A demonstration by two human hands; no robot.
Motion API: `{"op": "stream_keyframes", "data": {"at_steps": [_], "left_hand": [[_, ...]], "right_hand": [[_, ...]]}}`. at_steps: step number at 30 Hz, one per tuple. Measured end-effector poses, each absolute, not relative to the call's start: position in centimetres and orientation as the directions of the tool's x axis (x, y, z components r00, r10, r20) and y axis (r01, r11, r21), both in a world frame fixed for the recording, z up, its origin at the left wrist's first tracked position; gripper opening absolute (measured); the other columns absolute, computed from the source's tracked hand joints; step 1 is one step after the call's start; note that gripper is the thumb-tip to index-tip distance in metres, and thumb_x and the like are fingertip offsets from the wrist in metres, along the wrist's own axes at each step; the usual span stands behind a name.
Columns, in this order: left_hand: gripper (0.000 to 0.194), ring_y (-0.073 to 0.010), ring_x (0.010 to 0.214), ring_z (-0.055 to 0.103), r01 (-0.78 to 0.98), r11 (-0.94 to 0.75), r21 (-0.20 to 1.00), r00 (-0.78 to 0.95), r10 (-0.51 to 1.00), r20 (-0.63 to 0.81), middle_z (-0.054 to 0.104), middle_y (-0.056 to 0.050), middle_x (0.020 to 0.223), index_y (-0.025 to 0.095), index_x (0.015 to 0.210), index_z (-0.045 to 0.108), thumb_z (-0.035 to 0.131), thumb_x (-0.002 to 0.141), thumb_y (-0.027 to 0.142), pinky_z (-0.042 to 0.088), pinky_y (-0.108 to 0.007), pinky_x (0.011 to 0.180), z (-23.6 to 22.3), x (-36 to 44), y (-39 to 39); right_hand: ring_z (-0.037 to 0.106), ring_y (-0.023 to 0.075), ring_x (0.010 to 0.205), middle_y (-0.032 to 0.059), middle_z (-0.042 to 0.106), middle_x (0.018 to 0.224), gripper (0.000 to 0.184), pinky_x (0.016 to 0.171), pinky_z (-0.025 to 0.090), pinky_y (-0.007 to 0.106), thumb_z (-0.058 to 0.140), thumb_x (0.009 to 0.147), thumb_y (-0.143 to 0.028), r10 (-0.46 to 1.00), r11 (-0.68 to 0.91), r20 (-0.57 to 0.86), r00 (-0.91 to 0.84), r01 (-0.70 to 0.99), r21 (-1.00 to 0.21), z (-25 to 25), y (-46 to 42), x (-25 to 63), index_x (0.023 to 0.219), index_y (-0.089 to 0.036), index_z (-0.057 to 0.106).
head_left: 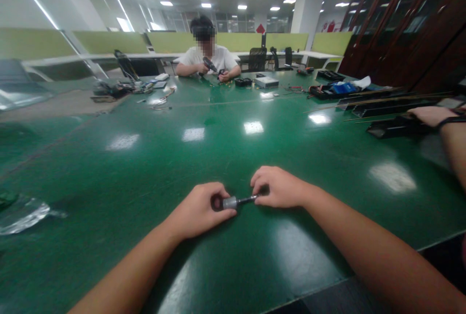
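A short grey metal cylinder (230, 203) with a dark ring-like end and a thin dark shaft (246, 200) lies level just above or on the green table; its exact kind I cannot tell. My left hand (202, 209) closes around the cylinder, thumb below and index finger above. The thin shaft points right, where my right hand (278, 188) pinches its tip between thumb and fingers. The part of the shaft between those fingertips is hidden.
Across the green table (163, 158) a person (206, 57) holds a power drill (210, 64). At right, another person's hand (431, 116) rests on black metal channels (386, 127) with long thin rods. Clear plastic wrap (25, 217) lies at left; a blue item (344, 87) sits far right.
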State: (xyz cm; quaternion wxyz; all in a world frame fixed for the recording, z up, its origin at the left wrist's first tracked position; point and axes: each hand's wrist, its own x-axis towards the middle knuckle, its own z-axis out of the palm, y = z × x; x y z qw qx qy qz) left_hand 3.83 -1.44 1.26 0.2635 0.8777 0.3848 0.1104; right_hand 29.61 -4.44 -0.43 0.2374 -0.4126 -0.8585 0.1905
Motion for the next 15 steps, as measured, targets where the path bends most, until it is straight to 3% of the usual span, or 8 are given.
{"op": "stream_keyframes", "data": {"at_steps": [15], "left_hand": [[0.024, -0.0175, 0.068, 0.062, 0.614, -0.561, 0.556, 0.683, 0.730, -0.017, 0.067, -0.002, 0.075, 0.017, 0.084, 0.068, 0.074, 0.078, 0.040, 0.044, -0.025, 0.061, 1.4, 3.8, -1.5]], "right_hand": [[0.065, 0.0216, 0.099, 0.0060, 0.073, 0.103, 0.006, 0.091, 0.049, 0.036, 0.081, 0.075, -0.021, 0.813, 0.566, 0.184, -0.552, 0.676, -0.471, 0.0, -4.1, 31.1, 0.081, -0.021, 0.080]]}}
